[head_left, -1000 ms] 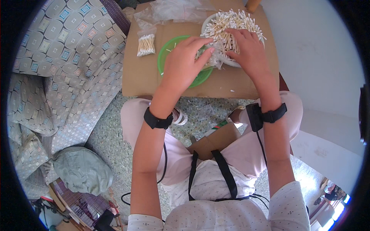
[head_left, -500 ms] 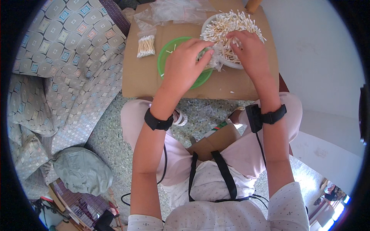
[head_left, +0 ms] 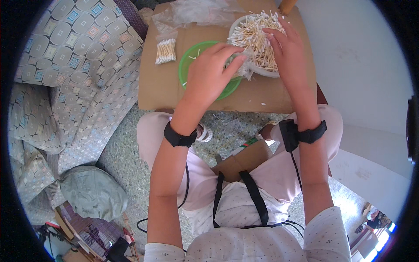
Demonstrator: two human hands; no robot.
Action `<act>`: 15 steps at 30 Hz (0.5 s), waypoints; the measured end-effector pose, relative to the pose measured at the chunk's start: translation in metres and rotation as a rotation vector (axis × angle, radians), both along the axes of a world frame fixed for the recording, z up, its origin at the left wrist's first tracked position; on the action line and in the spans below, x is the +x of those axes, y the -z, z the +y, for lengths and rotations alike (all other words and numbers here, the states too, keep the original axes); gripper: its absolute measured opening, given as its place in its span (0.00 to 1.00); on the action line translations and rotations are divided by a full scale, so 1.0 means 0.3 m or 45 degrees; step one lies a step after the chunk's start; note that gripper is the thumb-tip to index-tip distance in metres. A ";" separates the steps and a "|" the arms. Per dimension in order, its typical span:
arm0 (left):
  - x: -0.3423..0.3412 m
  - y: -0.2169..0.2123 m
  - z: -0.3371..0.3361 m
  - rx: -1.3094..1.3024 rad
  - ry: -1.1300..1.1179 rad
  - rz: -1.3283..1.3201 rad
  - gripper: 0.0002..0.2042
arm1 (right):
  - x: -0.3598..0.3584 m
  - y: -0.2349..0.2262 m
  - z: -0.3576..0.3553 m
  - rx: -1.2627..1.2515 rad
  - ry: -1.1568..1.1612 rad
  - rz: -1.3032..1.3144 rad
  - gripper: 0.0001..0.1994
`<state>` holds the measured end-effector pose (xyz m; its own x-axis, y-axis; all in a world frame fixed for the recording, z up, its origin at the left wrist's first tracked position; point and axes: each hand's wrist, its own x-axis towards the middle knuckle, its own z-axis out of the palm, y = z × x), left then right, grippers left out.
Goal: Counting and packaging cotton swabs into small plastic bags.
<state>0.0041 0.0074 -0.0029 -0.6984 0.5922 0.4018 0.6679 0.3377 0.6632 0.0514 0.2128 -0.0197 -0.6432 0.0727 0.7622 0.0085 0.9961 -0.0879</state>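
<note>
My left hand (head_left: 210, 67) is closed on a small clear plastic bag (head_left: 246, 65) with some cotton swabs in it, above the green bowl (head_left: 183, 72). The fingers cover much of the bag. A few loose swabs (head_left: 195, 56) show inside the green bowl. To its right, a white bowl (head_left: 267, 73) is heaped with cotton swabs (head_left: 257, 37). Over the right side of this heap is my right hand (head_left: 288, 50), fingers bent and apart; I see no swab held in it. A filled bag of swabs (head_left: 166, 51) lies left of the green bowl.
Everything stands on a cardboard-topped table (head_left: 152, 94). Flat clear bags (head_left: 200, 13) lie at its far edge, near a brown cylindrical object (head_left: 286, 6) at the far right. A white wall (head_left: 353, 56) rises at right; patterned fabric (head_left: 83, 87) hangs at left.
My right hand has shifted right and slightly away from me over the swab heap, its fingers spreading more. My left hand and the bag have hardly moved.
</note>
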 end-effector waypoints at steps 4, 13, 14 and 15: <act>0.001 0.002 -0.005 0.007 -0.005 -0.016 0.11 | 0.020 -0.032 -0.019 -0.382 -0.108 -0.184 0.10; -0.016 0.018 -0.003 0.053 -0.018 0.044 0.12 | 0.034 -0.088 -0.040 -0.292 -0.015 -0.126 0.10; -0.018 0.017 -0.003 0.054 -0.018 0.045 0.12 | 0.035 -0.090 -0.041 -0.297 -0.031 -0.095 0.11; -0.019 0.016 -0.004 0.051 -0.020 0.047 0.12 | 0.035 -0.089 -0.047 -0.297 -0.032 -0.095 0.11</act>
<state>-0.0016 0.0061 -0.0078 -0.6917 0.5641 0.4510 0.6871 0.3218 0.6514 0.0618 0.1986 0.0069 -0.7009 0.2247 0.6770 -0.0009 0.9488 -0.3159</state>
